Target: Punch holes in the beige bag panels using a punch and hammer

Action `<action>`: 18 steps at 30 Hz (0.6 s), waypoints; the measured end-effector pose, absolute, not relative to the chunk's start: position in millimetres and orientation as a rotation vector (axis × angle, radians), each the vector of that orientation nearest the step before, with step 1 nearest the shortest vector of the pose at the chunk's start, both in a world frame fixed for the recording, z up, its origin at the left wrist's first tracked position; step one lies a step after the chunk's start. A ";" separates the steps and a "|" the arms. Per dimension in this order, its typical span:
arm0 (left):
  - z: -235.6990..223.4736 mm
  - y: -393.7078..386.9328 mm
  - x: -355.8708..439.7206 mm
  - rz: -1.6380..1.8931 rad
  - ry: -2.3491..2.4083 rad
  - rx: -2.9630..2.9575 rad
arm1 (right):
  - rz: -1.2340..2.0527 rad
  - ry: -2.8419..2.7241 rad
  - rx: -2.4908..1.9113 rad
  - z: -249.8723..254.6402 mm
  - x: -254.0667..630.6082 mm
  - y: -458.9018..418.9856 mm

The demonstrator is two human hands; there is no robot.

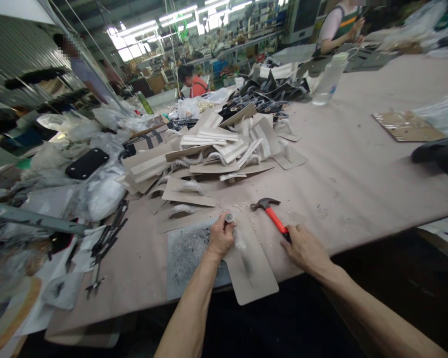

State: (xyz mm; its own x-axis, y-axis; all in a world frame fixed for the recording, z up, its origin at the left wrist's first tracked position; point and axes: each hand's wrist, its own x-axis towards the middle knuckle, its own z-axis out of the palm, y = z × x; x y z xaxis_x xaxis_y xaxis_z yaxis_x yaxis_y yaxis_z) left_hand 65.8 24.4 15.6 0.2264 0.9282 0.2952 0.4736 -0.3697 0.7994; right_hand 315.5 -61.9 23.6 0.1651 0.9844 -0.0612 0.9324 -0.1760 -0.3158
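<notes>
My left hand is closed around a short metal cylinder, its round end showing above the fingers. Below and to the right of that hand lies a flat beige panel with a plastic-wrapped handle on it. The panel overlaps a grey, pitted metal plate and juts past the table's front edge. In my right hand is a claw hammer, gripped by the lower end of its red and black handle. The hammer head is low over the table, beyond the panel; whether it touches the table I cannot tell.
A heap of similar beige panels lies ahead, with dark pieces behind it. A water bottle stands at the back right, near a brown cardboard piece. Plastic bags crowd the left. Several people work further off.
</notes>
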 end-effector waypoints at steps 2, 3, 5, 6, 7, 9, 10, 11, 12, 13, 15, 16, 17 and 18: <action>14.7 25.5 65.1 1.042 1.283 1.943 | 0.647 -1.781 -2.249 23.3 320.7 -59.9; 14.4 25.6 64.8 1.039 1.283 1.946 | 0.860 -1.641 -2.212 26.2 320.2 -58.2; 14.4 24.9 64.4 1.040 1.283 1.958 | 1.337 -1.251 -2.060 37.3 315.7 -53.5; 14.8 24.2 64.3 1.037 1.282 1.967 | 1.527 -1.071 -1.971 44.9 312.5 -50.9; 15.2 23.5 64.4 1.033 1.280 1.977 | 1.661 -0.940 -1.894 53.3 309.0 -48.4; 16.2 22.2 64.6 1.031 1.275 1.989 | 1.701 -0.869 -1.825 72.1 302.5 -44.8; 16.5 21.9 64.8 1.031 1.272 1.991 | 1.628 -0.923 -1.817 82.0 299.6 -44.0; 16.5 21.7 65.0 1.033 1.272 1.988 | 1.521 -1.006 -1.795 92.0 297.1 -43.9; 16.3 21.7 65.1 1.035 1.277 1.981 | 1.375 -1.126 -1.766 101.6 294.9 -44.6; 15.8 21.8 65.2 1.034 1.284 1.975 | 1.190 -1.270 -1.736 110.3 293.1 -46.0; 14.4 22.2 65.1 1.027 1.296 1.971 | 0.776 -1.558 -1.696 122.7 290.6 -50.3; 13.6 22.3 65.0 1.026 1.297 1.974 | 0.586 -1.686 -1.683 125.6 289.9 -53.1; 13.1 22.4 64.8 1.025 1.296 1.981 | 0.427 -1.809 -1.673 126.3 289.5 -55.8; 12.7 22.5 64.6 1.025 1.296 1.987 | 0.311 -1.937 -1.662 125.4 289.5 -58.3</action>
State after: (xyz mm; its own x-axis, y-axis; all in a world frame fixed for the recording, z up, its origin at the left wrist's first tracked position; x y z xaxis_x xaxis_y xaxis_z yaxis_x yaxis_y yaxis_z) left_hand 64.6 22.5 12.7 0.2438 0.9226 0.2989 0.5034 -0.3839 0.7741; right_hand 289.5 -58.3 125.4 -0.0725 0.9622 0.2625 0.8315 0.2037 -0.5169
